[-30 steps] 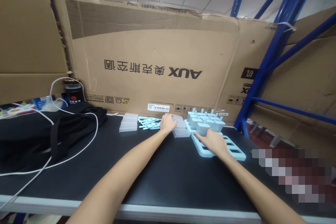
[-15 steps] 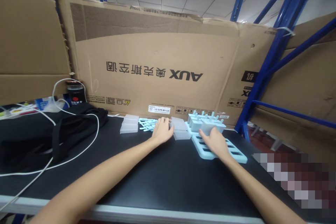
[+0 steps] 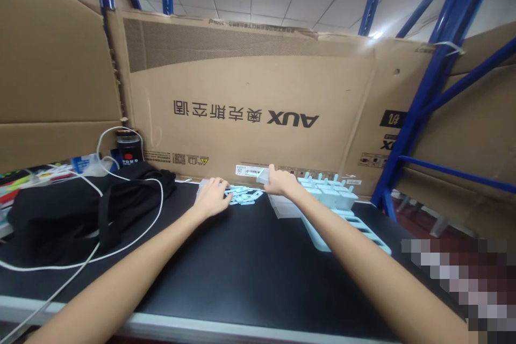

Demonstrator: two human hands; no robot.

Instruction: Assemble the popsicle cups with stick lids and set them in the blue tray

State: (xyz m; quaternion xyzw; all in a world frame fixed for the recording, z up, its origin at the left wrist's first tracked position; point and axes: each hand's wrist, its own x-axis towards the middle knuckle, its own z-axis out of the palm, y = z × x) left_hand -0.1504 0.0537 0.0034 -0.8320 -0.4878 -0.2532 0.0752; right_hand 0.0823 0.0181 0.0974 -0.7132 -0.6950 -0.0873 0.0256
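My right hand [image 3: 281, 181] is closed around a small translucent popsicle mold [image 3: 263, 176] with a pale blue edge, lifted above the table. My left hand [image 3: 212, 197] rests with its fingers apart over clear plastic mold covers [image 3: 200, 188], mostly hiding them. Beside its fingertips lies a pile of light blue popsicle sticks [image 3: 244, 195]. More clear covers [image 3: 285, 207] lie below my right hand. At the right, several molds with upright sticks [image 3: 336, 196] stand in a light blue rack. A slotted light blue frame [image 3: 373, 236] lies in front, partly hidden by my right forearm.
A black bag [image 3: 60, 215] with a white cable [image 3: 160, 207] across it takes up the left side. Behind it stands a dark jar [image 3: 129, 148]. A cardboard panel [image 3: 242, 80] closes off the back, and a blue metal post [image 3: 419, 102] rises at the right.
My right hand has left the rack and moved left with a mold lifted in it. My left hand has gone from the right-hand clear covers across the sticks to the left-hand ones.
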